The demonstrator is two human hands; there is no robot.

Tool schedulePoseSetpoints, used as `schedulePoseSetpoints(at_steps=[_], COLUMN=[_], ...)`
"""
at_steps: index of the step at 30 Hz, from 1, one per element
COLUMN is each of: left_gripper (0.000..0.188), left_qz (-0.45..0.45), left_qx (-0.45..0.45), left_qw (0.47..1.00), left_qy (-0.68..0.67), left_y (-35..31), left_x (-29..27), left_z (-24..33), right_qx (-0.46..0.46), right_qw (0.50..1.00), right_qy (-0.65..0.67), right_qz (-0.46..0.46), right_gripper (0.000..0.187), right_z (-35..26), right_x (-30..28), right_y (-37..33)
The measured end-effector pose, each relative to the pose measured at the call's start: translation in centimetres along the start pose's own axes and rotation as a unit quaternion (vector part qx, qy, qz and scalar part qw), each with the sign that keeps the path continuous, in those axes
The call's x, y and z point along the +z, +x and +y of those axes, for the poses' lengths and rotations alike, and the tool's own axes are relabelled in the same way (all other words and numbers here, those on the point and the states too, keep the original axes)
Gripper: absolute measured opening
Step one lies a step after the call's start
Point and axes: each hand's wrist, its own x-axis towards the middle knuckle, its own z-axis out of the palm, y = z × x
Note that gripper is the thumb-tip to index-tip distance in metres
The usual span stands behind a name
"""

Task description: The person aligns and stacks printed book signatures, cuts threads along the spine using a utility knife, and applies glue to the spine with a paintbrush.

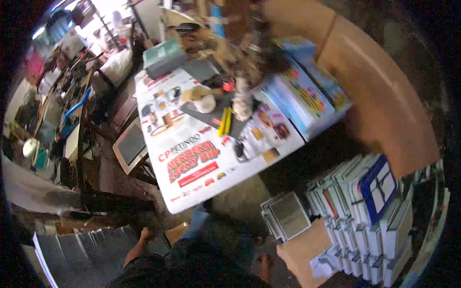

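Note:
At the lower left my left hand (145, 234) hangs beside a row of dark grey sheets or boards (91, 254) with pale edges. It is small and blurred, so its fingers and any hold cannot be made out. A dark flat piece (158, 246) lies close to it, and I cannot tell whether they touch. My right hand (264, 265) hangs low near the brown cardboard (300, 254), its fingers also blurred. Ahead stands a table (158, 185) with a white printed cover. On it are yellow-handled tools (224, 121), a dark mat (204, 114) and a pale round lump (205, 103).
Tall stacks of pale, thick book-like blocks (348, 245) stand at the right, one blue-covered (379, 187). Colourful book stacks (300, 98) and a green block (164, 55) sit on the table. A bent brown board (379, 91) rises behind. Cluttered shelves (53, 115) line the left.

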Motion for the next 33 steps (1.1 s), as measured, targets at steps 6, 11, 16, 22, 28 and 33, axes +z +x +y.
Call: schedulePoseSetpoints(at_steps=[6, 11, 16, 22, 28, 33], left_gripper=[0.029, 0.033, 0.037, 0.045, 0.085, 0.093], left_qz=[0.141, 0.428, 0.351, 0.233, 0.109, -0.009], left_qx=[0.186, 0.231, 0.413, 0.566, 0.616, 0.705], left_qw=[0.947, 0.832, 0.825, 0.791, 0.767, 0.700], left_qy=[-0.221, -0.267, -0.160, 0.000, 0.141, 0.113], left_y=[18.2, 27.5, 33.8, 38.8, 42.5, 49.2], left_x=[-7.8, -24.0, -32.9, -33.4, -31.9, -31.5], left_z=[11.5, 31.0, 44.3, 54.1, 56.2, 57.2], right_qx=[-0.227, -0.330, -0.221, -0.265, -0.214, -0.197], right_qw=[0.949, 0.865, 0.936, 0.851, 0.812, 0.768], right_qy=[-0.007, -0.060, 0.083, 0.040, -0.060, -0.106], right_qz=[0.218, 0.373, 0.262, 0.451, 0.540, 0.599], right_gripper=[0.012, 0.018, 0.034, 0.029, 0.024, 0.026], right_z=[-18.1, -37.7, -44.4, -44.0, -43.0, -43.5], right_x=[-0.8, 8.6, 25.0, 33.1, 34.7, 35.0], right_y=[6.7, 1.4, -6.5, -8.2, -7.6, -7.5])
